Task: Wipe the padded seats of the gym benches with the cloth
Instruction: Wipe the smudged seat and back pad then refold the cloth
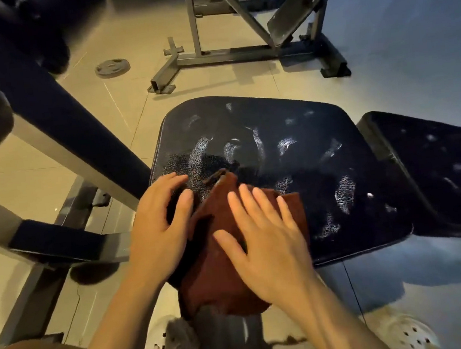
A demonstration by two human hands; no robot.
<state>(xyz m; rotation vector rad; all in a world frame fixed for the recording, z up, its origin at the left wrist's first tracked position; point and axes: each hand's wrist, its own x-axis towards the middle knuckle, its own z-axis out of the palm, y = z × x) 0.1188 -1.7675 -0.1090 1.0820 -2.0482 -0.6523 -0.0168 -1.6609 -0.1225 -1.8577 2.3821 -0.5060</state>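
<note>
Both hands flat on a rumpled, dark red-brown cloth (249, 260) at the near-left corner of the black padded seat (292, 153), its vinyl cracked and worn pale in patches. Right hand (267, 236) presses, fingers spread straight; left hand (157, 224) rests open at the cloth's left edge.

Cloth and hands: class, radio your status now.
Both hands open: right hand flat on cloth, left hand at its edge. Padded seat cracked. Nothing obstructing.

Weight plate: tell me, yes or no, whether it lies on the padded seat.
No, the weight plate lies flat on the floor beyond the padded seat.
</note>
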